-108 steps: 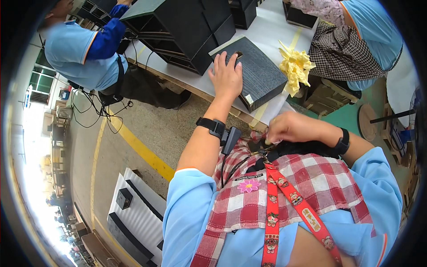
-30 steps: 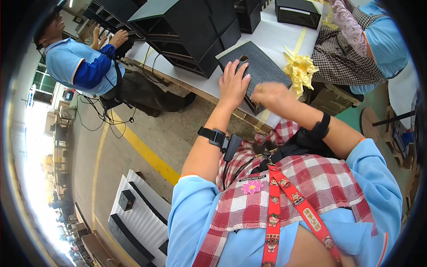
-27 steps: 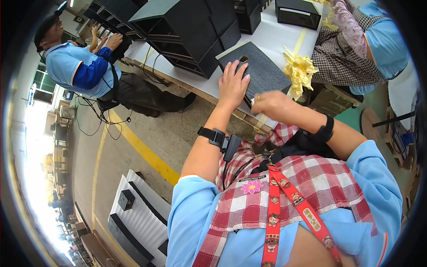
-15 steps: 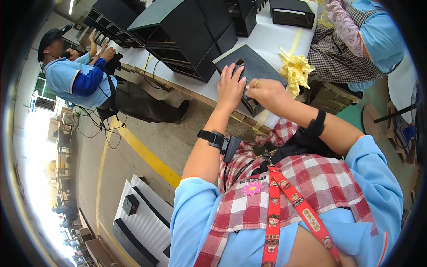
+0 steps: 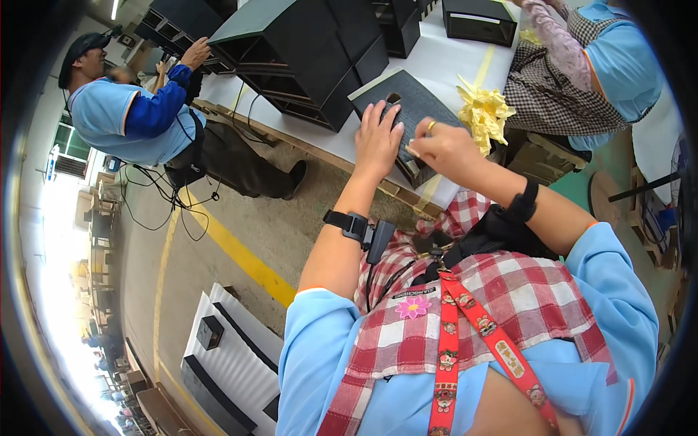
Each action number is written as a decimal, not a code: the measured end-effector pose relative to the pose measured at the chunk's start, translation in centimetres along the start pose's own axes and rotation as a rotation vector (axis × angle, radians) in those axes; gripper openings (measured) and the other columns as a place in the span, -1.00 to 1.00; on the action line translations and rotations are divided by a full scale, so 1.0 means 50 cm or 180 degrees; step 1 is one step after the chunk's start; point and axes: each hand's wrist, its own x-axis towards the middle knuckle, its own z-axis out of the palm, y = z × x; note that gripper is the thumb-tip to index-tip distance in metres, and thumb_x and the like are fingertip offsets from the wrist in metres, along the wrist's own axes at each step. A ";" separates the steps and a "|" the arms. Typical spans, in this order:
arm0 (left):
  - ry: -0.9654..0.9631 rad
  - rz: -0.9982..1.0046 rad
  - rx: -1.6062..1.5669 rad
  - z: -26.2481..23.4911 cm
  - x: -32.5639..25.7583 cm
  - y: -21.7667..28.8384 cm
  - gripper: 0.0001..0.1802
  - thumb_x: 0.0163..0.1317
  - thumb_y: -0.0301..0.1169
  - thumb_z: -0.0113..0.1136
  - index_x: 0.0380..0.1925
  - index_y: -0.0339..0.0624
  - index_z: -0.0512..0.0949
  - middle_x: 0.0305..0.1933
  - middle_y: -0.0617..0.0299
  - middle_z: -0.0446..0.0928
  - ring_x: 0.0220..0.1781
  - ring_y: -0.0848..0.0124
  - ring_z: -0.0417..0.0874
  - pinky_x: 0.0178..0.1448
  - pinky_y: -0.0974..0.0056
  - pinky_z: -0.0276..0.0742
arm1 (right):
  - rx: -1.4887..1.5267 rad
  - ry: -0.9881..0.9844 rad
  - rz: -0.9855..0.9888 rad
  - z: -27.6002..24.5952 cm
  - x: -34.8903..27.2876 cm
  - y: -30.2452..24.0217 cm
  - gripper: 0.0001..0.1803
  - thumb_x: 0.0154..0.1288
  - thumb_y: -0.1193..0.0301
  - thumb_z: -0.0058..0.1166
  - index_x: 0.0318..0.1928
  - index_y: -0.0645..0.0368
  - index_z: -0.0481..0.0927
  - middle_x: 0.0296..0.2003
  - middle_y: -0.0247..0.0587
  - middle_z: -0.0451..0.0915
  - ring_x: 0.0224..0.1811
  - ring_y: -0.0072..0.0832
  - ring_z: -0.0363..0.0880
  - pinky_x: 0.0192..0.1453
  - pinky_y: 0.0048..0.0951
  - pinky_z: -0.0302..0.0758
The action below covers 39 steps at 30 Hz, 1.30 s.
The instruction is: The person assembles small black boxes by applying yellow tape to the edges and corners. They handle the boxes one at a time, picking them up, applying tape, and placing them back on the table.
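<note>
Dark grey, finely ribbed, that's the panel [image 5: 418, 109] lying flat on the white table [image 5: 451, 54] just above the middle of the frame, its near corner hanging over the table's edge. Left hand [image 5: 378, 138] is pressed down on it, palm flat, fingers spread and stretched toward an oval cut-out near the panel's top edge; nothing is gripped, it simply pins the panel. Right hand [image 5: 443, 149] sits just right of it, touching or nearly touching the panel's near edge, curled into a loose fist with a ring showing on one finger. Something small and pale peeks from between thumb and fingertips, too tiny to say what it is. Black watch on the left wrist, black band on the right.

Right beside the panel, a heap of yellow ribbon [image 5: 483, 112] lies on the table. Further up the frame, big black cabinets [image 5: 313, 51] stand in a row on the same table, with another open black box at the top right.

Upper left, a person in a blue shirt and cap [image 5: 123, 109] leans at the table, hand on a cabinet. Upper right, a second person in a checked apron [image 5: 560, 80] stands at the table's far side. Down at lower left, white corrugated sheets [image 5: 218, 363] with black parts lie on the concrete floor beside a yellow line.
</note>
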 end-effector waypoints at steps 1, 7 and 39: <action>0.0016 -0.0001 0.0002 0.002 -0.001 0.000 -0.55 0.30 -0.17 -0.11 0.16 -0.01 0.35 0.34 0.11 0.16 0.41 0.12 0.04 0.31 -0.06 0.08 | -0.0085 -0.0111 -0.0119 0.021 -0.013 0.007 -0.98 -0.05 0.49 0.08 -0.51 0.14 0.52 -0.39 -0.27 0.50 -0.44 -0.34 0.55 -0.38 -0.36 0.51; 0.0012 -0.0034 -0.0057 0.000 -0.001 0.005 -0.56 0.29 -0.18 -0.11 0.15 -0.01 0.36 0.33 0.11 0.17 0.41 0.11 0.05 0.32 -0.06 0.06 | 0.0297 -0.0632 -0.0359 0.015 -0.025 0.008 -0.95 0.00 0.49 0.10 -0.47 0.18 0.53 -0.44 -0.21 0.50 -0.44 -0.30 0.54 -0.38 -0.35 0.50; -0.0031 0.0030 0.0162 0.007 -0.001 -0.012 -0.55 0.30 -0.15 -0.08 0.16 0.03 0.34 0.34 0.17 0.16 0.41 0.14 0.06 0.29 -0.11 0.08 | 0.3606 -0.1361 0.2201 -0.092 -0.070 -0.017 -0.80 0.24 0.32 0.12 -0.26 0.21 0.58 -0.46 -0.43 0.55 -0.44 -0.72 0.47 -0.35 -0.64 0.40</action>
